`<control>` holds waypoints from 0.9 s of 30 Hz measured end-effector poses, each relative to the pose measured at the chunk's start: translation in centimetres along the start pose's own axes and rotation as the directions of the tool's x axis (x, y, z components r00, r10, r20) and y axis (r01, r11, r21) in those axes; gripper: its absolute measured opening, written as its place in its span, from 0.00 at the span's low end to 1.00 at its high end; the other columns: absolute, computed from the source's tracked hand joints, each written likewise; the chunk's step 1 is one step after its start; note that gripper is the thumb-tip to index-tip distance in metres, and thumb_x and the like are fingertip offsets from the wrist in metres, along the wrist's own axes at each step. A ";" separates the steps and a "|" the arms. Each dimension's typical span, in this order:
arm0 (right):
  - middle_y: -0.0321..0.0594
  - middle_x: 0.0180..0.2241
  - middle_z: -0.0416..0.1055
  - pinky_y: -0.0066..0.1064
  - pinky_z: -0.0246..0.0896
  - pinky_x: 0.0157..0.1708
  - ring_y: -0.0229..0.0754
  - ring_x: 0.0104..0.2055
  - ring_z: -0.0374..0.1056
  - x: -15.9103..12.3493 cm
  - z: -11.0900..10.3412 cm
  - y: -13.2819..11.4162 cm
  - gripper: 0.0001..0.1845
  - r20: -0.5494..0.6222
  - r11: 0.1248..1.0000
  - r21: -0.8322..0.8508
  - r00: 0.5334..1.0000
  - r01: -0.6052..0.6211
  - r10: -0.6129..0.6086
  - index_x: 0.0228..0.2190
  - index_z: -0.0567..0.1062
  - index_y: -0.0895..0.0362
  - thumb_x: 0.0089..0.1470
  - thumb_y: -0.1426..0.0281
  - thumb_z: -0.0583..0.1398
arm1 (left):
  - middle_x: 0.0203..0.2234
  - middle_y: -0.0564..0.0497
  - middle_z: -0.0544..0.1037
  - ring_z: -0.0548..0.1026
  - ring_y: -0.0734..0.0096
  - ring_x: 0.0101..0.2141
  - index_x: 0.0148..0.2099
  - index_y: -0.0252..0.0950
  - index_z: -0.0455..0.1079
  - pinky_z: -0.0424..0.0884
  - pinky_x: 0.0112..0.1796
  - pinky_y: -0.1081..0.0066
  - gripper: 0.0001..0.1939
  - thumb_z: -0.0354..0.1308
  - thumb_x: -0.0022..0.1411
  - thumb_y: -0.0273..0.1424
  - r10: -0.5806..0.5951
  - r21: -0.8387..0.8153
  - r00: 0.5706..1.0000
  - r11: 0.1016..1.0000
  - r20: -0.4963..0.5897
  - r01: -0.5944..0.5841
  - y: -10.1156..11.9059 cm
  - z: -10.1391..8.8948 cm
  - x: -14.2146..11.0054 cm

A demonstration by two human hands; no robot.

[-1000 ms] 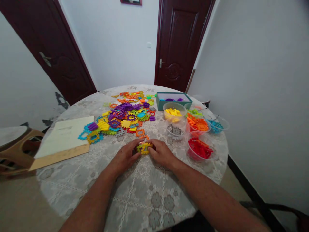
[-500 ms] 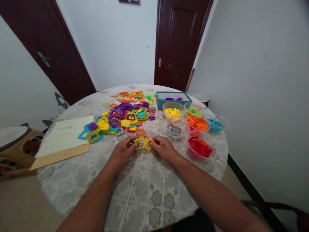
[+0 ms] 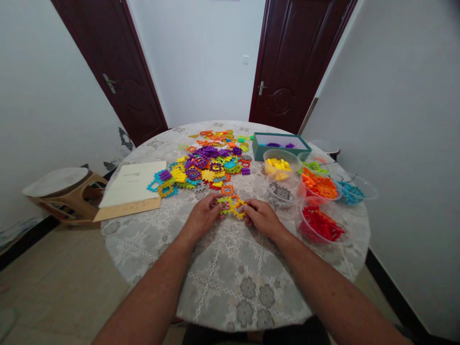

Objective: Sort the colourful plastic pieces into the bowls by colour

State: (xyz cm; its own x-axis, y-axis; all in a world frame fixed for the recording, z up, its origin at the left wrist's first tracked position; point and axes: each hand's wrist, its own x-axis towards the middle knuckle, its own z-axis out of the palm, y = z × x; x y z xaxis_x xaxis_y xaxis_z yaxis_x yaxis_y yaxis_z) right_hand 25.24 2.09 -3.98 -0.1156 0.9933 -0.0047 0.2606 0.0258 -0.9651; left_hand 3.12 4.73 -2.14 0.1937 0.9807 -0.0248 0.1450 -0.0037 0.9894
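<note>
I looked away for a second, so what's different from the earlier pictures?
The left hand and right hand have moved slightly apart, and the green piece shows more fully beside the yellow piece. Both hands still hold on. The camera's view has turned left. The pile and box look unchanged.

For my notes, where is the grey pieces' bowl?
In the head view's right half, the grey pieces' bowl stands in front of the yellow pieces' bowl.

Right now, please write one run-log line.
left hand: holds green piece | right hand: holds yellow piece | colorful pile: beyond hands
</note>
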 end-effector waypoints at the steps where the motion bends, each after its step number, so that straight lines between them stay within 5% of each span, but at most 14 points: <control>1: 0.32 0.22 0.72 0.25 0.62 0.23 0.36 0.22 0.68 0.0 0.0 0.0 0.16 -0.007 1.000 0.010 1.000 0.002 -0.002 0.42 0.79 0.56 0.62 0.59 0.58 | 0.33 0.53 0.72 0.78 0.65 0.36 0.56 0.38 0.75 0.82 0.35 0.64 0.24 0.67 0.59 0.39 0.010 0.014 1.000 1.000 -0.026 -0.010 -0.2 -0.1 0.1; 8: 0.33 0.25 0.73 0.26 0.63 0.23 0.37 0.23 0.67 0.0 0.1 -0.2 0.20 -0.097 0.996 0.083 0.995 0.011 -0.003 0.49 0.77 0.57 0.59 0.59 0.61 | 0.32 0.52 0.73 0.78 0.66 0.34 0.57 0.39 0.74 0.79 0.29 0.69 0.23 0.63 0.61 0.40 0.049 0.149 0.993 0.988 -0.106 -0.033 -1.0 -0.7 0.3; 18: 0.39 0.38 0.78 0.31 0.68 0.38 0.40 0.35 0.74 -0.6 0.0 -1.0 0.16 -0.172 0.940 -0.268 0.950 0.209 -0.261 0.49 0.78 0.55 0.63 0.69 0.57 | 0.36 0.50 0.80 0.80 0.65 0.33 0.57 0.41 0.73 0.76 0.31 0.70 0.23 0.59 0.63 0.43 0.063 0.289 0.996 0.956 -0.069 -0.040 -1.7 -1.1 1.0; 23: 0.44 0.41 0.78 0.35 0.68 0.46 0.44 0.41 0.74 -1.0 -3.3 -5.2 0.14 -0.243 0.810 -0.514 0.858 0.281 -0.452 0.47 0.79 0.56 0.62 0.71 0.58 | 0.32 0.52 0.80 0.77 0.68 0.28 0.56 0.39 0.74 0.73 0.31 0.70 0.22 0.58 0.63 0.43 0.089 0.345 0.994 0.936 -0.057 -0.064 -2.0 -1.2 1.1; 27: 0.50 0.45 0.78 0.42 0.67 0.52 0.50 0.46 0.73 1.6 -8.1 -8.5 0.16 -0.364 0.677 -0.724 0.760 0.134 -0.539 0.47 0.80 0.59 0.60 0.74 0.57 | 0.31 0.53 0.79 0.75 0.70 0.26 0.55 0.39 0.74 0.71 0.30 0.70 0.22 0.57 0.63 0.42 0.105 0.344 0.992 0.936 -0.064 -0.077 -1.6 -1.0 0.8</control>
State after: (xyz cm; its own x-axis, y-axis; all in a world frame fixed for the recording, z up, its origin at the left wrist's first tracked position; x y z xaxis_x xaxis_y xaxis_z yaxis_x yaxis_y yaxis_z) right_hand 30.56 4.35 6.32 0.1203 0.7818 0.6118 0.8547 0.2320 -0.4645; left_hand 2.10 5.70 -3.64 0.1452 0.9854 0.0884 0.4545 -0.1458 0.8787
